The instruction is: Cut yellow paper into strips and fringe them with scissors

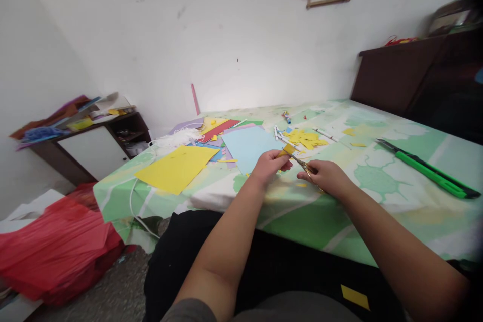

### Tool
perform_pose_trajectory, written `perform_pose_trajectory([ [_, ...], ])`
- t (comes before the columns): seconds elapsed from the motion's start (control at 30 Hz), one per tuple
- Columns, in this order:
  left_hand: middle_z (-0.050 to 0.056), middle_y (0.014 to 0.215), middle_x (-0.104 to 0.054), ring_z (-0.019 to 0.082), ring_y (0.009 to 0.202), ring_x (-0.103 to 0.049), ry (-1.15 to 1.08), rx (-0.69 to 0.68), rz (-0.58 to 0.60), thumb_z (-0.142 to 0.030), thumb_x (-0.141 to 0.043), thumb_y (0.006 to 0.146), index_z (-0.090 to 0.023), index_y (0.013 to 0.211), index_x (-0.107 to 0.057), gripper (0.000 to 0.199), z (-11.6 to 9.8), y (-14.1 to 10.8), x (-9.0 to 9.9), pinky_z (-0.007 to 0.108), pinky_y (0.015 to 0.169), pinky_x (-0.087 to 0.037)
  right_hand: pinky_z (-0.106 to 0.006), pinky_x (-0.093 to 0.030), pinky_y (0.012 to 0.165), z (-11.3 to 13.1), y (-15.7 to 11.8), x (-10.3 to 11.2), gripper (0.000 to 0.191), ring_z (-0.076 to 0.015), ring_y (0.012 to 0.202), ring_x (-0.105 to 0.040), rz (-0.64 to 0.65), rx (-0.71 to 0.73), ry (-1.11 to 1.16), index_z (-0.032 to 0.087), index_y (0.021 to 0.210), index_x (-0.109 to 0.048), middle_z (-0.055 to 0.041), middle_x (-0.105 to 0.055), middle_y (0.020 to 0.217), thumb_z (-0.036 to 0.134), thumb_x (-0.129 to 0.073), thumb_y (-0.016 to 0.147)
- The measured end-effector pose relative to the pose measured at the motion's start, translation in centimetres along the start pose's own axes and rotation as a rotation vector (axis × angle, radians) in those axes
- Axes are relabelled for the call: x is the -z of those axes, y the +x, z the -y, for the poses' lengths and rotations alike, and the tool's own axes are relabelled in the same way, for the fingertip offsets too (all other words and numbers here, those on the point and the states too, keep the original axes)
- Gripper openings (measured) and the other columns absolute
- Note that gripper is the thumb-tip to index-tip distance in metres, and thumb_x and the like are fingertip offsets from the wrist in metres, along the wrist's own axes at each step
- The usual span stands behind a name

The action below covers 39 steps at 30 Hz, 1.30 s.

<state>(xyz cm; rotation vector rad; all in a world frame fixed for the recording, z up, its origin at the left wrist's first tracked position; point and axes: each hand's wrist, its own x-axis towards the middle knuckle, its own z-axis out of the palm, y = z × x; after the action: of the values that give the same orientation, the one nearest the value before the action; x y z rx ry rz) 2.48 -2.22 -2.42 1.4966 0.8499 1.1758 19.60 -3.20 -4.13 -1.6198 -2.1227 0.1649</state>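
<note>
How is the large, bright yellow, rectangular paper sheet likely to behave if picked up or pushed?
The sheet looks thin, so it's probably light and bendy when lifted. Lying flat, it would likely slide, not tip. Its near corner lies close to the edge of the green-and-white cloth-covered table, so pushed that way it might droop.

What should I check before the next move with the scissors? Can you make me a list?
1. Scissors held: ok. The right grip has the scissors by the handles.
2. Paper held: ok. The left grip pinches a small yellow paper.
3. Fingers safe from the blades: cannot tell. They look close, but it's too small to see.
4. Cutter out of the way: ok. The green cutter lies on the table, off to the right.
5. Lap clear: not ok. A yellow scrap lies there.
</note>
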Motion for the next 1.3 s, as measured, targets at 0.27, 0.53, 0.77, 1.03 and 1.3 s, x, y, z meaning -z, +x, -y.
perform_pose_trajectory([
  [0.27,0.003,0.057,-0.057,0.009,0.054,-0.049,0.007,0.008,-0.006,-0.031,-0.056,0.064,-0.011,0.059,-0.057,0.021,-0.10,-0.14,-0.02,0.025,0.059,-0.038,-0.022,-0.024,0.045,-0.06,-0.04,0.00,0.044,-0.0112,0.048,-0.039,-0.008,0.010,0.001,0.020,0.050,-0.036,0.0016,-0.045,0.049,0.061,-0.045,0.063],
  [0.53,0.002,0.056,-0.056,0.008,0.052,-0.048,-0.023,0.005,-0.059,-0.032,-0.054,0.066,-0.011,0.058,-0.056,0.023,-0.01,-0.09,0.03,0.024,0.058,-0.038,-0.022,-0.026,0.045,0.21,-0.22,0.26,0.044,-0.0115,0.049,-0.041,0.023,0.017,0.006,0.020,0.053,-0.038,0.0015,-0.047,0.052,0.062,-0.041,0.065],
  [0.77,0.002,0.055,-0.056,0.009,0.052,-0.048,0.003,0.030,-0.049,-0.037,-0.057,0.064,-0.012,0.057,-0.055,0.026,-0.19,-0.12,-0.21,0.025,0.059,-0.038,-0.023,-0.025,0.045,0.50,-0.34,0.32,0.044,-0.0116,0.049,-0.041,0.021,0.013,-0.010,0.020,0.052,-0.037,0.0012,-0.046,0.051,0.061,-0.041,0.065],
  [1.03,0.001,0.053,-0.055,0.008,0.052,-0.047,0.029,0.032,-0.034,-0.036,-0.056,0.065,-0.012,0.054,-0.054,0.026,-0.50,-0.29,-0.14,0.024,0.058,-0.036,-0.023,-0.025,0.046,0.40,-0.21,0.20,0.044,-0.0120,0.049,-0.040,0.033,0.000,0.001,0.020,0.052,-0.037,0.0011,-0.047,0.051,0.061,-0.041,0.065],
  [1.3,0.001,0.052,-0.054,0.008,0.050,-0.046,0.012,0.053,-0.043,-0.032,-0.055,0.064,-0.012,0.055,-0.055,0.022,-0.56,-0.11,-0.21,0.024,0.057,-0.036,-0.023,-0.025,0.046,0.37,-0.03,0.18,0.040,-0.0130,0.050,-0.041,0.037,-0.020,0.017,0.020,0.052,-0.039,0.0003,-0.049,0.052,0.057,-0.044,0.065],
])
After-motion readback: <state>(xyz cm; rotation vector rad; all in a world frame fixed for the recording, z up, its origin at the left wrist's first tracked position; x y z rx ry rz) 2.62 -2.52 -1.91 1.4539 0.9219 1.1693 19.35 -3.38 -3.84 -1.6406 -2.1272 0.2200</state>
